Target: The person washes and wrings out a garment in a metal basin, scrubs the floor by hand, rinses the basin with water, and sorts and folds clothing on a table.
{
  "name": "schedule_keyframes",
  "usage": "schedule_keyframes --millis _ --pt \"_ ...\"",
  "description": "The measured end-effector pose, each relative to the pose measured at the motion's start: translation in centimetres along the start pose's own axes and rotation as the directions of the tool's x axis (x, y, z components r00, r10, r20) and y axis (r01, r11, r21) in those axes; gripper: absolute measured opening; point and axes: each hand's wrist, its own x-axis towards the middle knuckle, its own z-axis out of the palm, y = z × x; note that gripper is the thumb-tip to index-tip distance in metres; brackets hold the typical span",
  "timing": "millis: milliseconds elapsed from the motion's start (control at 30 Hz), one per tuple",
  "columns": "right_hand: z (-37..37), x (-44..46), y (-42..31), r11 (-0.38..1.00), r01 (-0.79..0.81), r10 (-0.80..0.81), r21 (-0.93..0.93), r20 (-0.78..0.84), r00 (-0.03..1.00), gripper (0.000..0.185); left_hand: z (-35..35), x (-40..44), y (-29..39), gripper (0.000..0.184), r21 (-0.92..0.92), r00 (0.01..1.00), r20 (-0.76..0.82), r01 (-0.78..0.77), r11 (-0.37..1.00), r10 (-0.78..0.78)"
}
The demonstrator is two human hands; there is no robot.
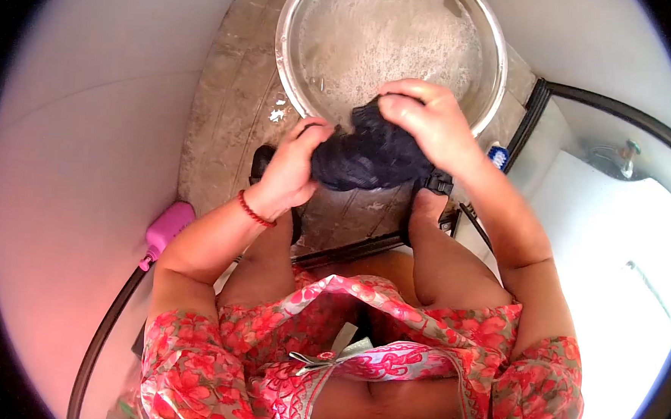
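A dark, wet-looking bunched cloth (372,154) hangs between my two hands, just this side of a metal basin (284,63). My left hand (296,162), with a red bead bracelet at the wrist, is closed on the cloth's left end. At its upper right end, my right hand (427,123) grips the same cloth with the thumb on top. Which garment it is, I cannot tell. Cloudy, foamy water (382,45) fills the basin. Part of the basin's near rim is hidden behind the cloth and my right hand.
A blue and white brush (498,155) stands by the basin's right side. White bits (277,115) lie on the wet floor (230,113). At left is a pink bottle (169,230); at right, a dark-framed panel (622,103). My feet in black footwear are below the cloth.
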Motion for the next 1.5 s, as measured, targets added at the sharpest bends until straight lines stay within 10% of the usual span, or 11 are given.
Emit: schedule_keyframes --millis 133,400,500,600,667,800,867,967,1233,1400,1500 --pt "-4.6 1.3 4.7 0.72 -0.487 0.479 0.495 0.153 0.864 0.041 2.6 1.0 -0.7 0.028 0.038 0.999 0.011 0.035 0.999 -0.035" --pt "-8.8 1.2 6.9 0.937 -0.338 0.34 0.091 -0.011 0.94 0.062 2.2 8.5 -3.3 0.034 0.219 0.967 0.254 -0.051 0.974 -0.007" --pt "-8.3 3.2 8.2 0.983 -0.15 0.131 -0.11 -0.165 0.978 0.07 0.9 10.9 -3.0 0.043 0.654 0.836 0.43 -0.548 0.521 0.341" --pt "-7.5 4.2 9.4 0.87 -0.041 -0.102 -0.491 -0.26 0.96 0.06 1.2 11.9 -1.5 0.043 0.718 0.674 0.556 -0.684 0.128 0.487" --pt "-7.2 4.5 9.9 0.806 -0.043 -0.134 -0.59 -0.253 0.958 0.06 1.4 12.3 -0.8 0.044 0.727 0.696 0.541 -0.669 0.153 0.473" --pt "-3.7 3.9 7.1 0.378 -0.201 -0.191 -0.904 -0.288 0.938 0.06 0.8 13.0 0.1 0.046 0.791 0.687 0.588 -0.599 -0.125 0.428" --pt "-2.3 3.5 5.9 0.032 0.034 -0.357 -0.999 0.021 0.934 0.063 1.2 12.7 0.2 0.043 0.813 0.69 0.581 -0.514 -0.273 0.431" --pt "-1.5 3.5 8.2 0.059 0.192 -0.134 -0.98 0.183 0.974 0.08 2.1 12.1 0.3 0.047 0.744 0.697 0.597 -0.294 -0.601 0.398" --pt "0.2 6.1 7.3 -0.219 0.107 0.17 -0.97 0.07 0.983 0.085 1.9 11.4 0.0 0.099 0.695 0.832 0.528 -0.31 -0.649 0.168" --pt "-1.9 8.7 5.6 -0.101 0.11 0.301 -0.989 0.075 0.951 0.077 4.5 11.9 1.0 0.099 0.739 0.905 0.391 -0.199 -0.644 0.169" --pt "-6.4 9.8 7.5 0.43 0.068 0.137 -0.9 0.14 0.981 0.071 4.2 13.3 1.2 0.079 0.811 0.927 0.345 -0.215 -0.544 0.149"
